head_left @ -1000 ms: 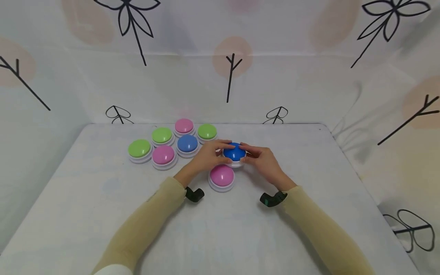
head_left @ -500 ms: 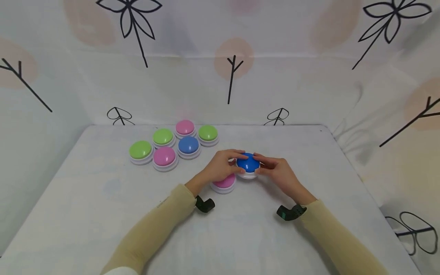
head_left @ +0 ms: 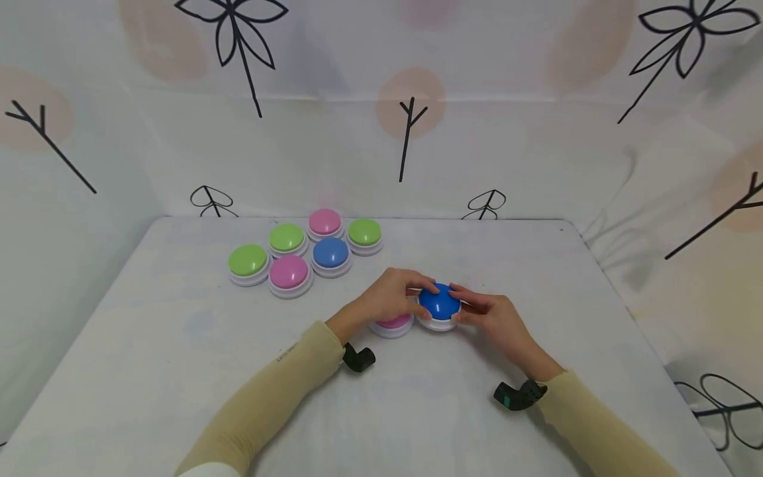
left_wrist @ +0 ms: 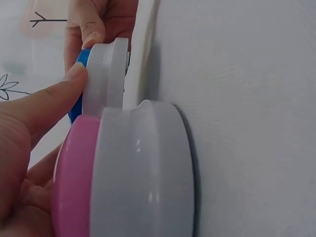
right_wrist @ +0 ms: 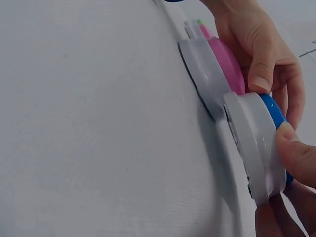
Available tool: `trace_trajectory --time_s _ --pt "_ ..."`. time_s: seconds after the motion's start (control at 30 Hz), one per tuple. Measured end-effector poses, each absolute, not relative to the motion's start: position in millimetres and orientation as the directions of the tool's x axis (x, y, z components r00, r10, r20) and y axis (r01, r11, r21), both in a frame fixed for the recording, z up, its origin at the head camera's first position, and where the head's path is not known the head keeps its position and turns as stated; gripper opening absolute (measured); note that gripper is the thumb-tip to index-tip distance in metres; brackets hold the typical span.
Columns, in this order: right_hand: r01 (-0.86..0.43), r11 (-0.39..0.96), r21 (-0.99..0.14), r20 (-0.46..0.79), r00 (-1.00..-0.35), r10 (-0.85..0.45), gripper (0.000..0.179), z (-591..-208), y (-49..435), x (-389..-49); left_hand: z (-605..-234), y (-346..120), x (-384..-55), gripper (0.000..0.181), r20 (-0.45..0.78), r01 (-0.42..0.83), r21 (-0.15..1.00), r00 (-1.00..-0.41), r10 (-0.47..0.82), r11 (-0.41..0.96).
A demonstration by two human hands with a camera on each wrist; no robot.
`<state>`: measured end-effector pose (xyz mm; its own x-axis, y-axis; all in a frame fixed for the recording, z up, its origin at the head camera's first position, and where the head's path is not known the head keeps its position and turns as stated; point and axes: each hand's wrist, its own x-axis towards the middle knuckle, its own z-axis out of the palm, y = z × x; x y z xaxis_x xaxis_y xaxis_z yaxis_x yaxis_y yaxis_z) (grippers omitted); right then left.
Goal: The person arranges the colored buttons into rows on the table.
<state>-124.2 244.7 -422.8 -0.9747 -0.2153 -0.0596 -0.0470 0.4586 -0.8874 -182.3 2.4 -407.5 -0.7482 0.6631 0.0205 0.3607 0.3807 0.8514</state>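
Note:
Between both hands is a push button with a blue dome [head_left: 439, 303] and a white round base, right of the middle of the table. My left hand [head_left: 390, 296] grips its left side, thumb at the near edge and fingers over the dome. From the right, my right hand [head_left: 499, 323] holds the opposite side with thumb and fingers. The right wrist view shows the white base [right_wrist: 254, 143] raised off the table, part of its underside visible. Just left of it a pink push button [head_left: 395, 323] sits on the table, partly hidden under my left hand.
Farther back on the left stands a cluster of similar buttons: green ones [head_left: 247, 260], pink ones [head_left: 289, 271] and one blue button [head_left: 330, 252]. The white table [head_left: 417, 411] ends at a patterned cloth backdrop [head_left: 334, 152].
Both hands have carried the blue button to the right and nearer to me, from behind the pink button to beside it. The cluster on the left stays in place.

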Motion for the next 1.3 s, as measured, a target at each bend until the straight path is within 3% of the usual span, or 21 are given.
trace_trajectory --time_s 0.53,1.3 --pt "-0.109 0.450 -0.887 0.009 -0.976 -0.217 0.042 -431 249 -111 -412 1 -186 0.036 0.029 0.444 0.818 -0.666 0.745 0.365" --pt "-0.104 0.449 -0.887 -0.029 -0.960 -0.279 0.046 -430 249 -112 -412 2 -185 0.043 0.038 0.545 0.717 -0.653 0.756 0.434"
